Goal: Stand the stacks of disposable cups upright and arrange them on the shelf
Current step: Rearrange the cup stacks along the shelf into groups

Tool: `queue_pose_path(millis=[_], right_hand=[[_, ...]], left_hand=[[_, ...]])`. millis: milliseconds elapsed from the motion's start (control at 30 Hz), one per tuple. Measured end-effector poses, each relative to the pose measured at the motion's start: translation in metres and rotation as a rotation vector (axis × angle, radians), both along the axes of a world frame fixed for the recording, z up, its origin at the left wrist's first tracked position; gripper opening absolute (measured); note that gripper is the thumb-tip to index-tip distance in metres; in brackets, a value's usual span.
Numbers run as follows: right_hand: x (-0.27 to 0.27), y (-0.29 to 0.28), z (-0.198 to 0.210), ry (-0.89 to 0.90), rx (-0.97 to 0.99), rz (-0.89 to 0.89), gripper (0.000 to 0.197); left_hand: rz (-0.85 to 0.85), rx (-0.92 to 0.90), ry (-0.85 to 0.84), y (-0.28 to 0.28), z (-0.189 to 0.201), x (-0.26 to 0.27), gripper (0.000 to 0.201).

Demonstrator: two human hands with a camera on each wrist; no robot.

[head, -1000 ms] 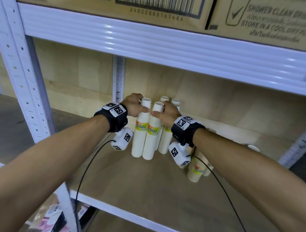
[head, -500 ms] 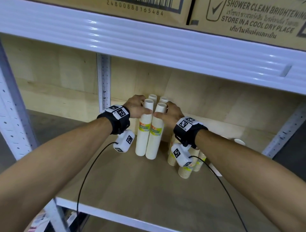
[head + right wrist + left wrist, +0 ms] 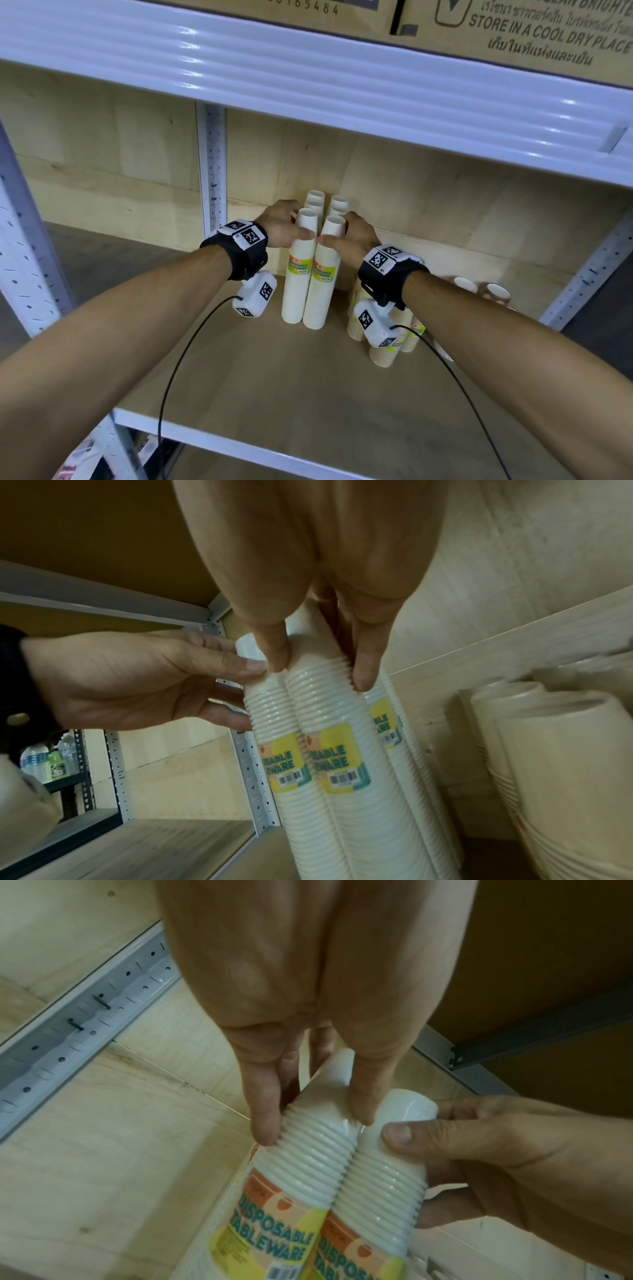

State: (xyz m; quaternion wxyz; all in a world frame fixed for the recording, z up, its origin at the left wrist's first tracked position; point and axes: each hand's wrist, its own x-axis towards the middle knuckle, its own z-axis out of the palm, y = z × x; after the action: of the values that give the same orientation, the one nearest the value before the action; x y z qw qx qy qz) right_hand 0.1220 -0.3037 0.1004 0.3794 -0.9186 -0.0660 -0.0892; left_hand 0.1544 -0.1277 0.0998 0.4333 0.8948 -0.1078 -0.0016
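Several tall white cup stacks with yellow labels stand upright near the back of the wooden shelf. My left hand grips the front left stack near its top, thumb on the near side. Beside it my right hand grips the front right stack the same way, and the two thumbs almost meet. These two stacks touch side by side. Two rear stacks stand straight behind them.
Shorter beige cup stacks stand under my right wrist, with more cups lying further right. A perforated upright rises left of the stacks. The white beam of the upper shelf hangs overhead, carrying cardboard boxes.
Both hands kept their grip and brought the two front stacks into line in front of the rear ones. The head view moved closer and to the right.
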Motion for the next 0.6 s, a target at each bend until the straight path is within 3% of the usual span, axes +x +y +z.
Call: queue_pose_path(millis=[367, 500, 600], right_hand=[[0.0, -0.002, 0.003, -0.001, 0.014, -0.002, 0.048], [-0.011, -0.002, 0.013, -0.047, 0.053, -0.018, 0.065], [-0.028, -0.006, 0.022, -0.062, 0.053, -0.049, 0.066]], left_hand=[[-0.002, -0.009, 0.006, -0.001, 0.003, 0.003, 0.04], [0.004, 0.024, -0.047, 0.004, 0.013, -0.005, 0.052], [0.026, 0.049, -0.098, 0.007, 0.022, -0.027, 0.063]])
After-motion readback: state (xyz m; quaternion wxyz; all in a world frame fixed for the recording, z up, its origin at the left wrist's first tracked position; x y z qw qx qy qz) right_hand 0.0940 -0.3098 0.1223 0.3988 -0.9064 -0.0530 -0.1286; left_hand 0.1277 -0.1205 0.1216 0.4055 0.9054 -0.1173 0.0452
